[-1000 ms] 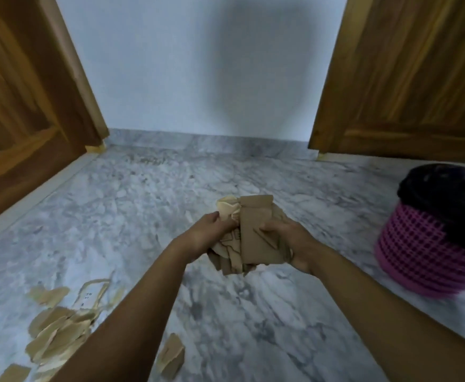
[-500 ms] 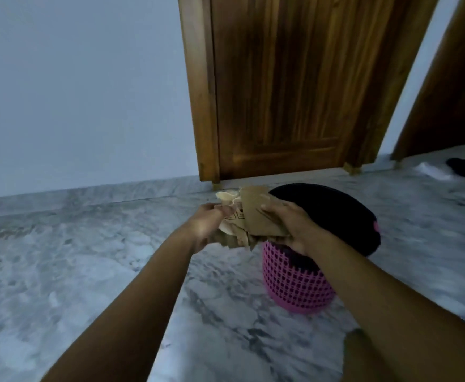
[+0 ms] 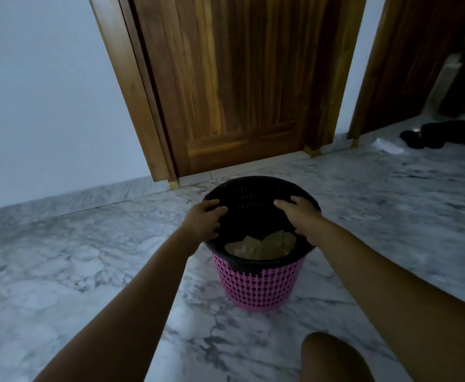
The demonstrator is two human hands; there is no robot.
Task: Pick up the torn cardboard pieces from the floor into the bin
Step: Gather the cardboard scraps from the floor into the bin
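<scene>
Lying crumpled, tan cardboard pieces (image 3: 258,245) | inside pink, black-lined bin (image 3: 256,288)

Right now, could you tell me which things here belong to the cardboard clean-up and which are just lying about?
Job: pink lattice plastic bin with black top; torn brown cardboard pieces inside it; left hand and right hand above its mouth.
Lying about: dark heap on the floor, far right; white scrap beside it; brown wooden door.

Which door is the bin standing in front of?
The centre door, straight behind the bin. The other door stands off at the right edge, near some dark things.
</scene>
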